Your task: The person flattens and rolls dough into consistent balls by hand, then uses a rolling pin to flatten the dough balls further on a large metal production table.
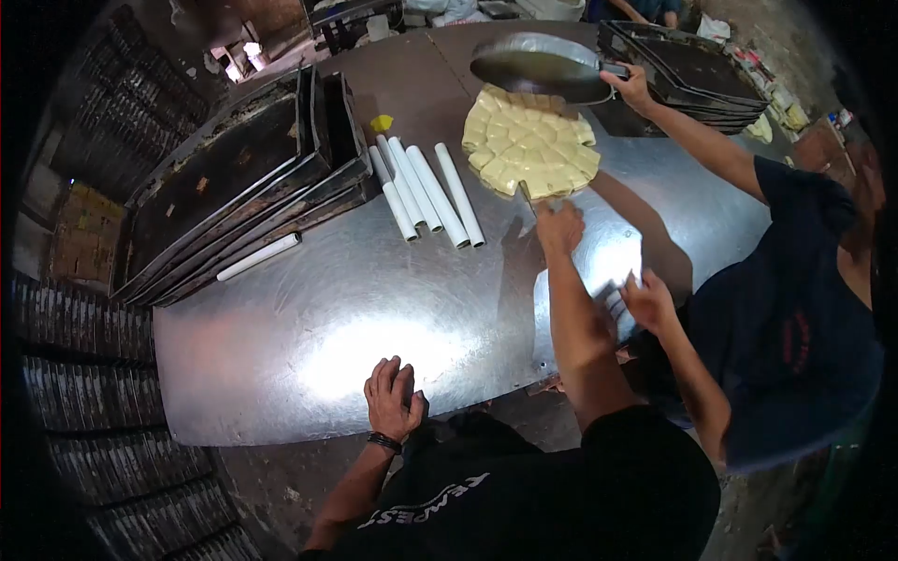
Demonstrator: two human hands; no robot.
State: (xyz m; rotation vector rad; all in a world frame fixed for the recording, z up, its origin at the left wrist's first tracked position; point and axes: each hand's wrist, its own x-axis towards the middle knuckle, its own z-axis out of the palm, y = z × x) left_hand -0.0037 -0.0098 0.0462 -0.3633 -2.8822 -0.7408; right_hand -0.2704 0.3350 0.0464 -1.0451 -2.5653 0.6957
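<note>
My right hand (559,227) is closed around a knife (527,194), its thin blade touching the near edge of a pale yellow slab of dough (528,145). The slab is roughly round and scored into many pieces. My left hand (393,400) rests on the metal table's (253,374) near edge, fingers stretched out, holding nothing. Beyond the dough, a co-worker's hand (633,89) holds a round pan (538,67) by its handle, tilted above the slab's far side. The co-worker's other hand (647,301) is near the table edge, right of my right forearm.
Several white tubes (435,196) lie left of the dough, with one more tube (260,257) beside stacked dark trays (234,168). More trays (692,65) are stacked at the far right. A small yellow piece (381,122) lies behind the tubes. The co-worker (786,318) stands close on my right.
</note>
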